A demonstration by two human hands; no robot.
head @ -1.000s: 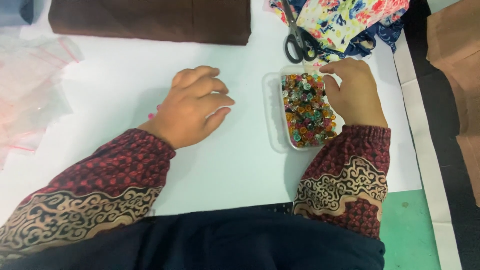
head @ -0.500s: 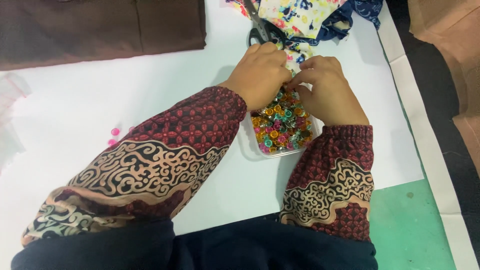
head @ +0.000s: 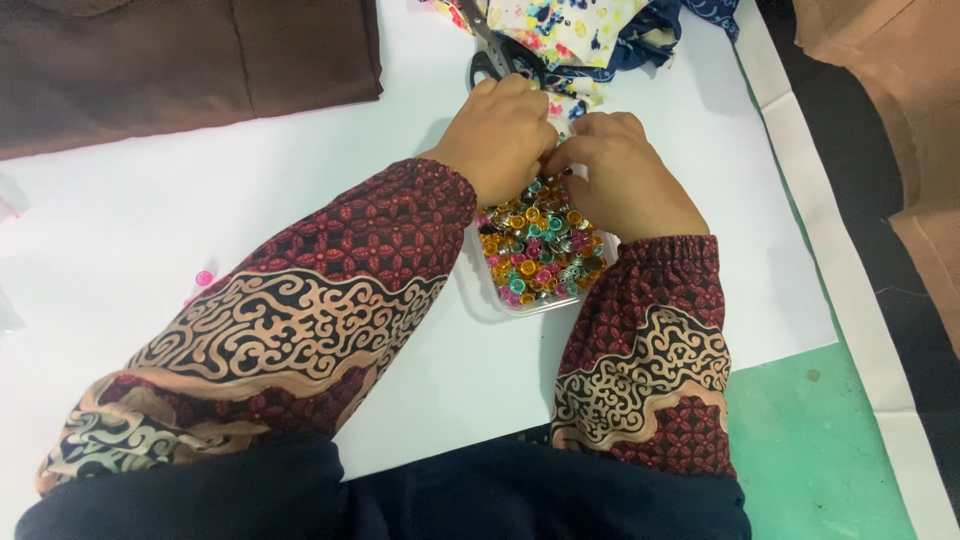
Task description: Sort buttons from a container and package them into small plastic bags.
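Observation:
A clear plastic tray (head: 545, 308) holds several small round pieces (head: 535, 255) in orange, pink, teal and silver. It lies on a white sheet (head: 150, 220). My left hand (head: 500, 135) reaches across to the tray's far end with its fingers curled. My right hand (head: 625, 175) is right beside it over the tray, and the fingertips of both hands meet. What they pinch between them is hidden. Both arms wear dark red patterned sleeves.
Black-handled scissors (head: 500, 55) lie just beyond the hands on a flowered cloth (head: 590, 25). A folded brown cloth (head: 180, 60) lies at the far left. One pink round piece (head: 204, 278) sits loose on the sheet. More brown cloth (head: 900, 100) lies at the right, beyond a green surface (head: 820, 430).
My left hand has left the white sheet and swung right to the tray, joining my right hand at its far end. My right hand has stayed by the tray.

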